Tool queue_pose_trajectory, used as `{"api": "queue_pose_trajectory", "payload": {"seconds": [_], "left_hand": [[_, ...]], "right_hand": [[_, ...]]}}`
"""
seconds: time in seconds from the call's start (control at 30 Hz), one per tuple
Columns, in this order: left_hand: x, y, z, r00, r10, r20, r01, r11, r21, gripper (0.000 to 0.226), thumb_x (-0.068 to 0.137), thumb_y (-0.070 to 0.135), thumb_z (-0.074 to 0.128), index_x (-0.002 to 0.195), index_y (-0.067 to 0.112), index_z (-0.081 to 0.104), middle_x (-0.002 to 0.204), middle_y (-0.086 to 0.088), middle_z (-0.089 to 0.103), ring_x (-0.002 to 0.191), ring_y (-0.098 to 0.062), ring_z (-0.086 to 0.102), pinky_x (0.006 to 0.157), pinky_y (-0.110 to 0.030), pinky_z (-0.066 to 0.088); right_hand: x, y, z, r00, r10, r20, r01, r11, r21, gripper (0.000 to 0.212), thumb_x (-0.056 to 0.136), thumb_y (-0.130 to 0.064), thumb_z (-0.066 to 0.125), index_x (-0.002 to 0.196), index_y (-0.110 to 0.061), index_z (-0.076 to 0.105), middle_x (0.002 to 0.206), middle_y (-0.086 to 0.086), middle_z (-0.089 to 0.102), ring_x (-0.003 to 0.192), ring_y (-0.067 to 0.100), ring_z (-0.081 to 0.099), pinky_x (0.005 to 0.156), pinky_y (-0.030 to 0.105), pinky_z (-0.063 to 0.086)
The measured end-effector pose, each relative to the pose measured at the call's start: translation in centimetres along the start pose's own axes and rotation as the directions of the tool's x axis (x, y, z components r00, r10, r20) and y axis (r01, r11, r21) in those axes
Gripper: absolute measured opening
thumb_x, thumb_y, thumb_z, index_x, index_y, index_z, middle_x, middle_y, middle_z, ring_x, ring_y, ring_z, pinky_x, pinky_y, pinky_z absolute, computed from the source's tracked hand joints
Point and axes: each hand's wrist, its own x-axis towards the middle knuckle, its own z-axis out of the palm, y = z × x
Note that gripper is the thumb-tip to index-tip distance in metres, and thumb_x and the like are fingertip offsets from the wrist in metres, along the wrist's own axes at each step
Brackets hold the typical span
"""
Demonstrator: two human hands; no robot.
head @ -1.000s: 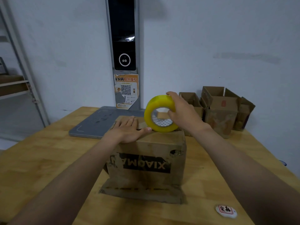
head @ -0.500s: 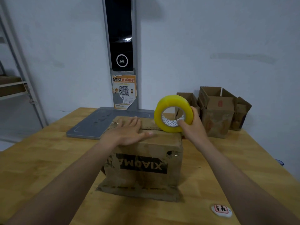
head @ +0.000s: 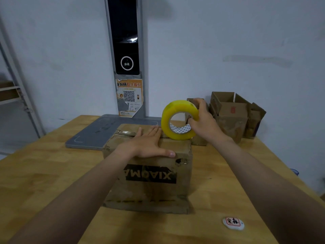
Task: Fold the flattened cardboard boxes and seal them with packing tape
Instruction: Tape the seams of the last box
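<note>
A worn brown cardboard box [head: 151,180] with an upside-down black XIAOMI label stands on the wooden table [head: 44,173], its top flaps down. My left hand [head: 147,145] lies flat on the box top, fingers straight, pressing the flaps. My right hand [head: 202,120] grips a yellow roll of packing tape [head: 177,118], held upright at the box's far right top edge, thumb inside the core. Old tape shows on the far left of the box top.
Several open cardboard boxes [head: 232,117] stand at the back right against the wall. A grey flat pad [head: 98,132] lies behind the box below a dark wall-mounted scanner [head: 125,37]. A small white round badge [head: 233,223] lies near the front right. Metal shelving [head: 15,95] stands at the left.
My right hand has carried the tape roll from the middle of the box top to its right edge and regripped it. My left hand slid slightly right along the top.
</note>
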Motion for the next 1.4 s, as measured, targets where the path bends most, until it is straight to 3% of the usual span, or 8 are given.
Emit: {"api": "queue_pose_trajectory", "payload": {"seconds": [0.2,0.37,0.47,0.77,0.9,1.1,1.27,1.4], "left_hand": [[0.2,-0.1,0.0,1.0,-0.029,0.012,0.028,0.999,0.031,0.152,0.045,0.111,0.019,0.162,0.018,-0.008,0.17,0.0,-0.016,0.155,-0.012,-0.015,0.122,-0.055,-0.015],[0.3,-0.2,-0.1,1.0,-0.026,0.018,0.025,0.999,0.037,0.151,0.047,0.111,0.018,0.161,0.017,-0.01,0.169,-0.001,-0.018,0.155,-0.013,-0.015,0.122,-0.053,-0.014],[0.2,-0.1,-0.1,1.0,-0.02,0.022,0.019,0.999,0.046,0.15,0.048,0.111,0.018,0.161,0.016,-0.011,0.169,-0.001,-0.018,0.155,-0.014,-0.014,0.122,-0.053,-0.014],[-0.4,0.3,-0.4,0.999,-0.02,0.046,0.017,0.998,0.061,0.15,0.046,0.111,0.012,0.161,0.017,-0.013,0.168,-0.003,-0.021,0.155,-0.016,-0.016,0.123,-0.057,-0.01],[-0.1,1.4,-0.4,0.997,-0.029,0.074,0.023,0.997,0.077,0.127,0.063,0.105,0.017,0.161,0.029,-0.014,0.166,0.002,-0.027,0.153,-0.022,-0.023,0.119,-0.065,-0.013],[1.0,7.0,0.6,0.988,0.153,-0.001,-0.153,0.988,0.015,0.095,0.083,0.091,0.012,0.161,0.039,-0.001,0.167,0.017,-0.014,0.155,-0.017,-0.014,0.12,-0.067,-0.009],[-1.2,3.3,0.5,0.986,-0.133,-0.102,0.128,0.99,-0.051,0.128,0.06,0.102,-0.006,0.163,0.027,0.004,0.171,-0.003,-0.002,0.157,-0.026,-0.002,0.123,-0.061,-0.004],[-3.6,-1.1,0.3,0.905,-0.412,-0.106,0.411,0.911,-0.031,0.141,0.052,0.104,-0.007,0.163,0.018,0.009,0.17,-0.017,0.0,0.156,-0.038,-0.002,0.123,-0.062,0.003]], "right_hand": [[-0.1,-0.2,-3.3,0.998,-0.07,0.0,0.069,0.981,-0.184,0.063,0.091,-0.003,0.056,0.143,-0.036,0.041,0.127,0.008,0.055,0.102,0.032,0.058,0.077,0.042,0.049],[-1.4,1.9,-7.2,1.0,0.001,-0.013,-0.007,0.889,-0.458,0.07,0.09,-0.007,0.059,0.149,-0.042,0.042,0.14,0.008,0.051,0.126,0.037,0.051,0.089,0.054,0.052],[-2.9,3.6,-7.6,0.999,0.044,0.003,-0.035,0.829,-0.558,0.073,0.092,-0.005,0.057,0.149,-0.047,0.041,0.132,0.009,0.051,0.115,0.039,0.055,0.079,0.053,0.055],[-5.3,6.7,-2.8,0.993,0.112,0.033,-0.087,0.899,-0.43,0.069,0.096,-0.003,0.054,0.148,-0.046,0.04,0.114,0.007,0.047,0.096,0.035,0.055,0.073,0.049,0.053],[-5.0,7.0,-2.4,0.995,0.094,0.025,-0.073,0.891,-0.449,0.069,0.095,-0.002,0.055,0.147,-0.045,0.041,0.111,0.005,0.046,0.094,0.033,0.053,0.068,0.046,0.052],[-5.1,7.3,-2.0,0.993,0.115,-0.022,-0.113,0.897,-0.426,0.072,0.09,0.0,0.057,0.144,-0.046,0.045,0.113,0.005,0.049,0.101,0.032,0.055,0.075,0.05,0.054],[-5.8,7.6,-1.2,0.985,0.171,-0.019,-0.167,0.922,-0.348,0.073,0.092,0.004,0.054,0.147,-0.043,0.043,0.116,0.008,0.048,0.096,0.037,0.055,0.074,0.053,0.053],[-6.2,7.5,-1.1,0.991,0.136,-0.004,-0.129,0.928,-0.349,0.076,0.091,0.006,0.055,0.149,-0.041,0.042,0.112,0.003,0.045,0.094,0.03,0.05,0.071,0.048,0.05]]}}
